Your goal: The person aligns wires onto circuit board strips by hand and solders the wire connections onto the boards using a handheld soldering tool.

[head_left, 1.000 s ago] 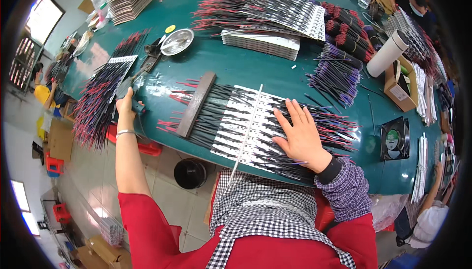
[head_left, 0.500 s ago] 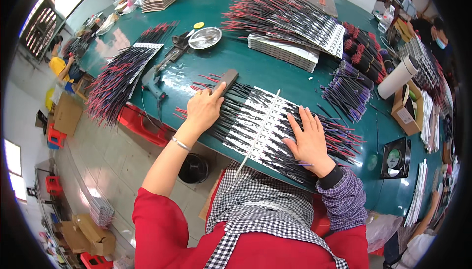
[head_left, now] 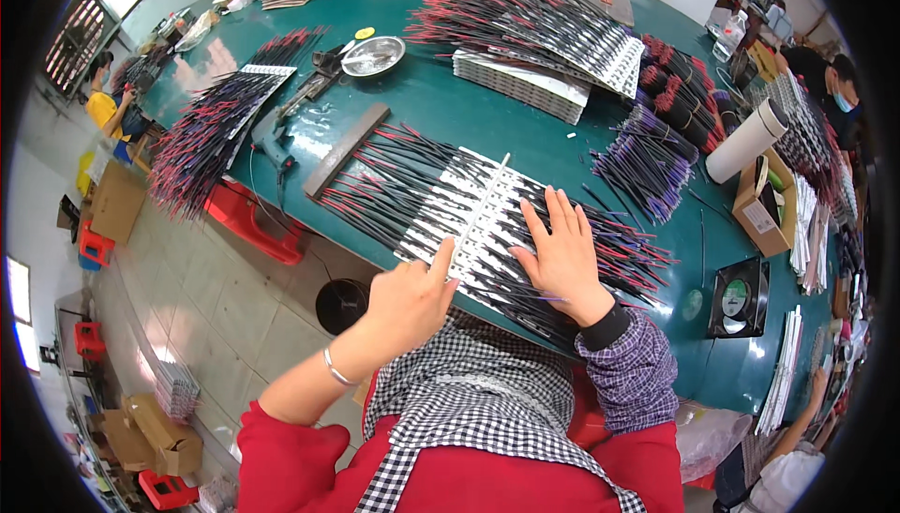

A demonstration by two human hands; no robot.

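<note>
A white perforated card [head_left: 427, 229] lies before me with rows of thin black sticks with red tips [head_left: 389, 168] through it, poking out on both sides. A slim white rod [head_left: 488, 192] runs across the card's middle. My left hand [head_left: 405, 305] is at the rod's near end, index finger stretched along it and the other fingers curled; the end itself is hidden by the hand. My right hand [head_left: 565, 255] rests flat, fingers spread, on the right part of the sticks. A brown bar [head_left: 347, 151] lies across the left tips, untouched.
At the left edge are another stick-filled card [head_left: 220, 124] and a glue gun [head_left: 274, 149], near a metal dish [head_left: 373, 57]. Stacked cards [head_left: 520, 86] stand behind. To the right are purple-tipped sticks [head_left: 647, 161], a white flask [head_left: 747, 141], a cardboard box [head_left: 761, 205] and a black fan [head_left: 739, 298].
My left hand has let go of the brown bar, which now lies across the left tips, and has moved nearer to me, to the white rod. My right hand stays on the sticks.
</note>
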